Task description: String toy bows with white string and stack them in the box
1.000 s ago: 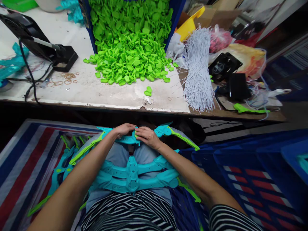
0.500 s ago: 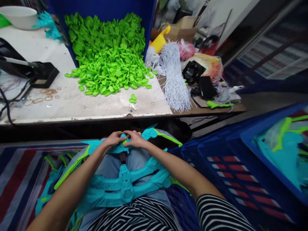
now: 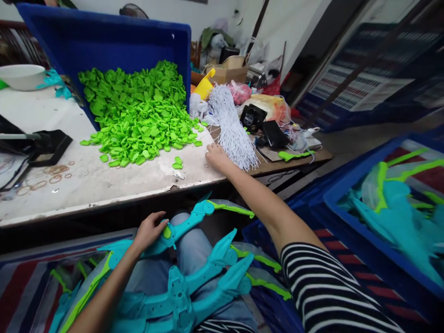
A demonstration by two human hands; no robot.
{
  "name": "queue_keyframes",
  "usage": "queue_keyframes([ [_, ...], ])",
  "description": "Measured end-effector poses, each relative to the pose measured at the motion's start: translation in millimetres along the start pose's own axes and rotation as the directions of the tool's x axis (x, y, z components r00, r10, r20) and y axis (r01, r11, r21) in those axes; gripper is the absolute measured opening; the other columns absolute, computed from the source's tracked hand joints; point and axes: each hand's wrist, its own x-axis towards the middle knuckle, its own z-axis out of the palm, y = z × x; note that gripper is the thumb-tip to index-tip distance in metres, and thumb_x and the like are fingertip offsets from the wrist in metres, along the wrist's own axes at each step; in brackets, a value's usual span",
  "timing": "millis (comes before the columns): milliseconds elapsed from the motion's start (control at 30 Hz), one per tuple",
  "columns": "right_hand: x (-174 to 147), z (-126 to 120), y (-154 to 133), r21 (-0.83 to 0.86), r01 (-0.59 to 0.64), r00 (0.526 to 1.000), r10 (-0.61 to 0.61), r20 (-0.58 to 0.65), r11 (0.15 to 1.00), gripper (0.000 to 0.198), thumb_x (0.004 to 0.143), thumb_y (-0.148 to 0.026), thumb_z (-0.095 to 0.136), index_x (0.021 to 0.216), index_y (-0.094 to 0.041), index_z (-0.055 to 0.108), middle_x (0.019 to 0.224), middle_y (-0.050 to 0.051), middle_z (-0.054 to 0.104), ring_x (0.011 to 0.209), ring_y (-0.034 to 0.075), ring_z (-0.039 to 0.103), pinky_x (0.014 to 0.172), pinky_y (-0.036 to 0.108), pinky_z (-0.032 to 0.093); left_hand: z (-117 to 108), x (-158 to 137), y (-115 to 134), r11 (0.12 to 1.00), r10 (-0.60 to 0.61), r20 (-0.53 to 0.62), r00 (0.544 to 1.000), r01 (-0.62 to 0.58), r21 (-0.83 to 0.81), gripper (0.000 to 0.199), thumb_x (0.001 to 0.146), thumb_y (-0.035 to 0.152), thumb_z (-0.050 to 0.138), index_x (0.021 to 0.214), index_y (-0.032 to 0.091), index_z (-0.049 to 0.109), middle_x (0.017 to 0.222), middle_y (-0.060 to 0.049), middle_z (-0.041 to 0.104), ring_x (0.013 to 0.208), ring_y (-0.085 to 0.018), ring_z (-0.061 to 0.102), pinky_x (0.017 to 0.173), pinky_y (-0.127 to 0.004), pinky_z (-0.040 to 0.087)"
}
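My left hand (image 3: 150, 233) grips a long turquoise plastic part (image 3: 187, 225) above my lap, its fingers round the middle beside a small bright green piece (image 3: 167, 231) set in it. The part has lime-edged ends with clear film. My right hand (image 3: 217, 158) is at the table, fingers curled down by the bundle of thin white strips (image 3: 231, 129); whatever its fingertips hold is hidden. Near that hand spreads a heap of small green plastic pieces (image 3: 145, 125). More turquoise parts (image 3: 180, 300) of the same sort lie across my lap.
A blue bin (image 3: 121, 44) lies tipped on the white table (image 3: 114, 189), spilling the green pieces. Rubber bands (image 3: 57, 173) and a black stand (image 3: 52, 145) are at left. A black fan (image 3: 253, 118) sits among clutter. Blue crates (image 3: 333, 199) with turquoise parts stand at right.
My right hand has left the turquoise part and reached forward to the table. My left hand stays on the part, and the view has tilted up and turned right.
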Motion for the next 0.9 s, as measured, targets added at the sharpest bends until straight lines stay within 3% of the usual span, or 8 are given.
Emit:
queue_keyframes([
  [200, -20, 8, -3, 0.134, -0.085, 0.996, 0.085, 0.001, 0.987, 0.025, 0.091, -0.011, 0.038, 0.104, -0.010, 0.060, 0.100, 0.017, 0.068, 0.095, 0.024, 0.061, 0.079, 0.036, 0.044, 0, -9, 32, 0.993, 0.117, -0.130, 0.985, -0.113, 0.041, 0.038, 0.074, 0.046, 0.053, 0.094, 0.018, 0.067, 0.100, -0.010, 0.069, 0.096, -0.026, 0.063, 0.086, -0.036, 0.049],
  [267, -49, 9, -11, 0.355, -0.130, 0.991, 0.137, 0.005, 0.926, 0.024, 0.094, -0.019, 0.035, 0.105, -0.014, 0.056, 0.088, 0.011, 0.071, 0.080, 0.019, 0.065, 0.071, 0.031, 0.047, 10, -14, 46, 0.992, 0.129, -0.114, 0.985, -0.127, 0.020, 0.035, 0.077, 0.044, 0.052, 0.094, 0.017, 0.067, 0.099, -0.010, 0.070, 0.094, -0.025, 0.064, 0.086, -0.036, 0.049],
  [300, -67, 9, -16, 0.538, -0.136, 0.989, 0.147, 0.023, 0.832, 0.023, 0.095, -0.023, 0.035, 0.101, -0.015, 0.055, 0.083, 0.009, 0.071, 0.075, 0.017, 0.066, 0.067, 0.029, 0.048, 19, -18, 53, 0.992, 0.126, -0.069, 0.990, -0.126, -0.006, 0.035, 0.078, 0.043, 0.052, 0.096, 0.017, 0.067, 0.100, -0.010, 0.070, 0.095, -0.025, 0.064, 0.087, -0.036, 0.049],
  [367, -112, 10, -26, 0.879, -0.141, 0.987, 0.135, 0.089, 0.455, 0.022, 0.093, -0.034, 0.039, 0.089, -0.017, 0.053, 0.080, 0.006, 0.072, 0.071, 0.015, 0.067, 0.064, 0.027, 0.051, 44, -28, 64, 0.992, 0.105, 0.095, 0.990, -0.097, -0.083, 0.038, 0.078, 0.043, 0.054, 0.103, 0.016, 0.066, 0.106, -0.011, 0.069, 0.099, -0.026, 0.063, 0.089, -0.037, 0.049],
  [433, -162, 11, -34, 0.974, -0.196, 0.975, 0.126, 0.182, 0.115, 0.028, 0.086, -0.045, 0.049, 0.080, -0.018, 0.053, 0.081, 0.007, 0.073, 0.072, 0.016, 0.069, 0.065, 0.029, 0.053, 74, -39, 71, 0.988, 0.087, 0.305, 0.948, -0.043, -0.149, 0.044, 0.076, 0.043, 0.058, 0.110, 0.015, 0.063, 0.115, -0.013, 0.066, 0.105, -0.027, 0.061, 0.092, -0.038, 0.047],
  [567, -255, 11, -35, 0.920, -0.363, 0.883, 0.260, 0.390, -0.146, 0.035, 0.070, -0.048, 0.069, 0.081, -0.019, 0.053, 0.079, 0.006, 0.074, 0.073, 0.019, 0.070, 0.067, 0.031, 0.054, 117, -65, 76, 0.972, 0.127, 0.586, 0.800, 0.017, -0.234, 0.050, 0.079, 0.042, 0.058, 0.122, 0.016, 0.057, 0.121, -0.012, 0.064, 0.107, -0.026, 0.060, 0.096, -0.038, 0.045],
  [767, -322, 17, -18, 0.877, -0.480, 0.740, 0.527, 0.418, -0.022, 0.027, 0.070, -0.044, 0.068, 0.080, -0.020, 0.061, 0.082, 0.008, 0.074, 0.069, 0.018, 0.066, 0.065, 0.032, 0.052, 120, -64, 77, 0.965, 0.190, 0.705, 0.683, 0.004, -0.264, 0.043, 0.080, 0.046, 0.057, 0.112, 0.018, 0.064, 0.112, -0.008, 0.068, 0.102, -0.025, 0.060, 0.091, -0.033, 0.045],
  [900, -309, 37, -8, 0.881, -0.433, 0.647, 0.746, 0.155, 0.192, 0.025, 0.070, -0.044, 0.064, 0.073, -0.020, 0.067, 0.078, 0.006, 0.071, 0.065, 0.019, 0.062, 0.058, 0.031, 0.049, 139, -29, 84, 0.976, 0.011, 0.650, 0.760, 0.133, -0.172, 0.031, 0.080, 0.043, 0.059, 0.080, 0.014, 0.069, 0.077, -0.004, 0.068, 0.076, -0.020, 0.060, 0.069, -0.028, 0.046],
])
